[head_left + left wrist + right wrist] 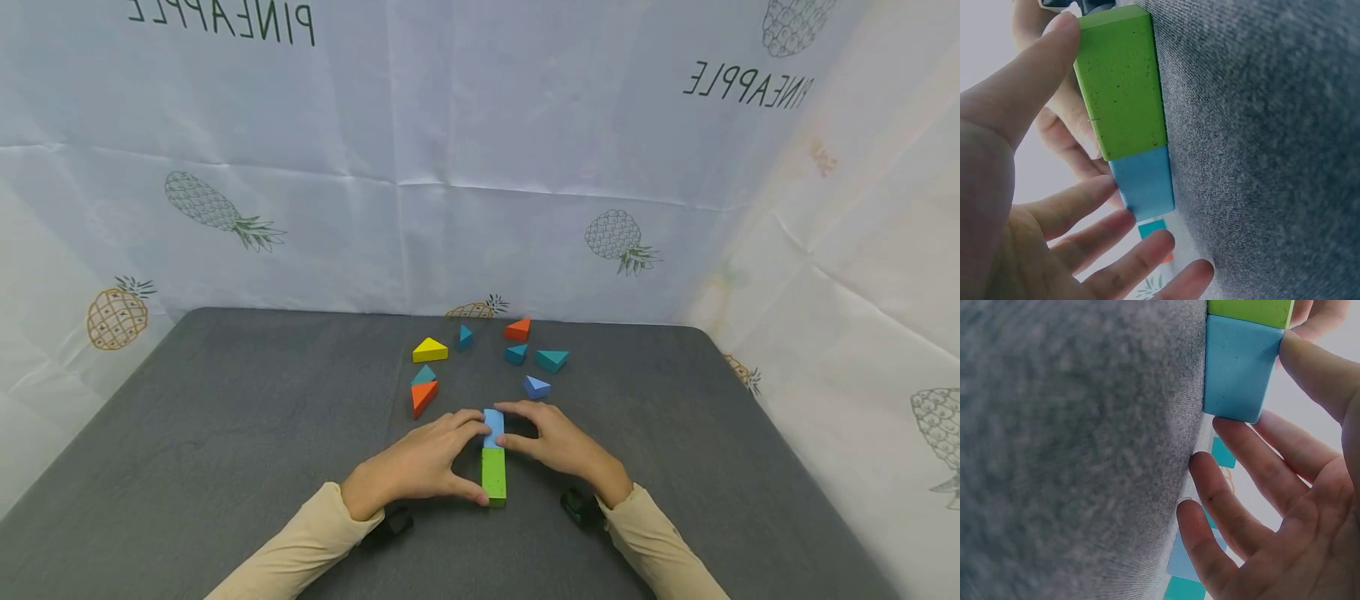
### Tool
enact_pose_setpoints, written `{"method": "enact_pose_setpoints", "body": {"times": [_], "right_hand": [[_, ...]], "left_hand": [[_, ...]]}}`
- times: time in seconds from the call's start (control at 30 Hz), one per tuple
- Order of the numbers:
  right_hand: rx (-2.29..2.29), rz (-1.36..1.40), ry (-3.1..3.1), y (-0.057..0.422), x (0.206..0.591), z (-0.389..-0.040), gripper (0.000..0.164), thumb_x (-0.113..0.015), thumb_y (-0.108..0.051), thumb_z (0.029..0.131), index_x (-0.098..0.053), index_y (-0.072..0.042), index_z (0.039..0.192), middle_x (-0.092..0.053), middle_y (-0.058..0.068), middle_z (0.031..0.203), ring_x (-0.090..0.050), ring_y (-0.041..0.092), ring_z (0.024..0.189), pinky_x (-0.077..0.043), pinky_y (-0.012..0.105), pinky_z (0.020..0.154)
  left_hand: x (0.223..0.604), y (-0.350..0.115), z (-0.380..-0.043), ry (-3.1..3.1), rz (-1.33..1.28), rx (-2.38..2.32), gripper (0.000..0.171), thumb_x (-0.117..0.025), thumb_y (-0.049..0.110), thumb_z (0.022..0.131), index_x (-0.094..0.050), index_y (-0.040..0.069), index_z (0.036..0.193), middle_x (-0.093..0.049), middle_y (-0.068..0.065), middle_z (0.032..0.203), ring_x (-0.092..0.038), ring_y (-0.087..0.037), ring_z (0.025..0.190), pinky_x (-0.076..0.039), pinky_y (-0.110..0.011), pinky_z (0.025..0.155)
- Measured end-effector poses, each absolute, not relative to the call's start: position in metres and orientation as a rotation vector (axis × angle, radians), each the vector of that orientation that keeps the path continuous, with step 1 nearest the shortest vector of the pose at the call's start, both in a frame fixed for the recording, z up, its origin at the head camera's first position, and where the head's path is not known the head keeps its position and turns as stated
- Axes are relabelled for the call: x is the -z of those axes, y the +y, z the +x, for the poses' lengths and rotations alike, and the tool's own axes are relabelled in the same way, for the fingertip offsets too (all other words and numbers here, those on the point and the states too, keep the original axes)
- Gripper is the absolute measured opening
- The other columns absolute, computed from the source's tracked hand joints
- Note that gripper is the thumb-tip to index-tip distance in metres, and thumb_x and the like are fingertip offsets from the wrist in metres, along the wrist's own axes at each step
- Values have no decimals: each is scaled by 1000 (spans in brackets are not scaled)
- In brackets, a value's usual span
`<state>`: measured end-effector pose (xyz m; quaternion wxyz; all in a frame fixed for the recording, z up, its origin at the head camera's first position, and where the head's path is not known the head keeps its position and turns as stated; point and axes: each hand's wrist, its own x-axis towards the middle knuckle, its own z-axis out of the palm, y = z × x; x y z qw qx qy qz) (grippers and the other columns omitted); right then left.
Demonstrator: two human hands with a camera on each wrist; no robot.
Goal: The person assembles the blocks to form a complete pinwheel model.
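A green rectangular block (493,473) and a light blue block (493,429) lie end to end on the dark table, their ends touching. My left hand (420,460) spans the pair from the left: its thumb touches the green block's near corner and its fingertips touch the blue block's left side. From the right, my right hand (561,443) holds the blue block (1241,369), thumb at the side by the joint and fingertips at the far end. The outer fingers of both hands are spread, off the blocks.
Beyond the hands lie several triangular blocks: yellow (430,351), orange-red (423,397), another orange-red (517,330), teal (552,359), and periwinkle blue (536,387), with smaller blue-green ones among them. A pineapple-print cloth (525,150) hangs behind the grey table (247,433).
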<state>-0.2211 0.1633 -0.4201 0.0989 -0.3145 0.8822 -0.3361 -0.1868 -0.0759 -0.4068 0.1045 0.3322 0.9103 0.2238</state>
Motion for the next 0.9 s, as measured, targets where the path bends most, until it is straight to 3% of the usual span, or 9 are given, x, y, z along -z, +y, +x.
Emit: {"method": "enact_pose_setpoints", "body": {"times": [0.9], "right_hand": [[997,-929,2605,164,421,-222,58,-63,-39,97,-52,-6,143,-57,12,143,-53,32,134,-43,55,107]], "left_hand": [[409,-78,-188,2644,992,-657,95,-74,62,78,-39,13,152,-33,-4,161,-43,-29,140,-40,-53,111]]}}
